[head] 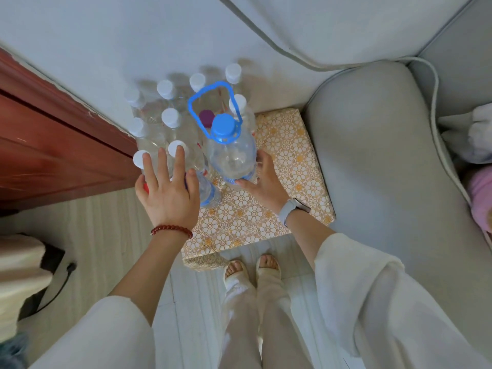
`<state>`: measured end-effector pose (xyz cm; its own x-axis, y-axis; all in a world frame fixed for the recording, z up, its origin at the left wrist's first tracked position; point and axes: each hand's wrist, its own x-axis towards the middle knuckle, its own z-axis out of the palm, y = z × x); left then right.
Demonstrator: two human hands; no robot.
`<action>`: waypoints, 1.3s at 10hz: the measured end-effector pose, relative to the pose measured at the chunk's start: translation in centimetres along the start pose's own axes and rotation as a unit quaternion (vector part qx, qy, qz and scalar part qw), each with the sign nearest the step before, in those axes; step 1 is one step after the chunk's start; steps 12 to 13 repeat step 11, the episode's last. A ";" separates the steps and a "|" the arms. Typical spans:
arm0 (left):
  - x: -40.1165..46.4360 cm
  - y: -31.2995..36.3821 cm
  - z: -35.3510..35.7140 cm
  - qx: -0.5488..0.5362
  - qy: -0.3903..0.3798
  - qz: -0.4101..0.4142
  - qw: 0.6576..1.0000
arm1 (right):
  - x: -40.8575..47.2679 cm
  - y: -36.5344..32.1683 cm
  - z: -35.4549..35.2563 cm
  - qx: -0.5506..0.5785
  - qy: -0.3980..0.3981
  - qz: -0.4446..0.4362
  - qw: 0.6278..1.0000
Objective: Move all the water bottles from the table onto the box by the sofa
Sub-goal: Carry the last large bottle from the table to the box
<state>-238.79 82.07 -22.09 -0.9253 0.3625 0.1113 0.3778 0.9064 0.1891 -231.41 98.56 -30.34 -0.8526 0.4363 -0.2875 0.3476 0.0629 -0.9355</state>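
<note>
Water bottles (170,121) with white caps stand packed together on the patterned box (290,166), which sits on the floor beside the grey sofa (372,145) and against a reddish wooden cabinet (53,145). Among them is a big bottle (231,153) with a blue cap and an upright blue carry handle; it stands at the near right edge of the cluster. Behind it I can see a purple cap, the bottle under it hidden.

My left hand (167,190) hovers above the nearest small bottles with its fingers (150,166) straight and spread, gripping nothing; whether the tips touch the caps I cannot tell. A red bead bracelet (171,230) is on that wrist. My right hand (266,179) lies against the lower right side of the big bottle, fingers loosely stretched along it rather than wrapped around. A pale wristband (288,210) is on that wrist.
</note>
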 end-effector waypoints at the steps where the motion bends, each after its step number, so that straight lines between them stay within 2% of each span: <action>1: 0.0 0.0 0.0 0.003 0.000 0.000 1.000 | -0.6 0.3 0.2 0.015 -0.001 -0.003 1.000; 3: 0.0 0.0 0.0 0.003 -0.003 -0.004 1.000 | -0.7 -0.6 2.3 0.096 0.066 -0.006 0.993; 4: 0.0 0.0 0.1 0.000 0.004 0.000 1.000 | -0.7 -0.4 2.2 0.099 0.072 -0.006 0.992; 8: -0.2 0.3 -0.4 0.005 -0.044 -0.005 0.999 | -1.3 -1.1 1.4 0.065 0.027 -0.019 0.997; 9: 0.0 0.2 -0.7 0.009 -0.084 -0.005 0.996 | -2.4 -2.5 0.7 0.034 -0.012 -0.006 0.999; 10: 0.0 0.1 -1.7 0.033 -0.144 0.003 0.989 | -3.7 -5.1 -1.0 -0.048 -0.035 0.025 0.998; 11: 1.1 0.2 -3.3 0.023 -0.231 -0.019 0.972 | -3.5 -8.2 -3.0 -0.166 -0.102 0.087 0.977; 13: 1.1 0.2 -3.3 0.023 -0.231 -0.019 0.972 | -3.5 -8.2 -3.0 -0.166 -0.102 0.087 0.977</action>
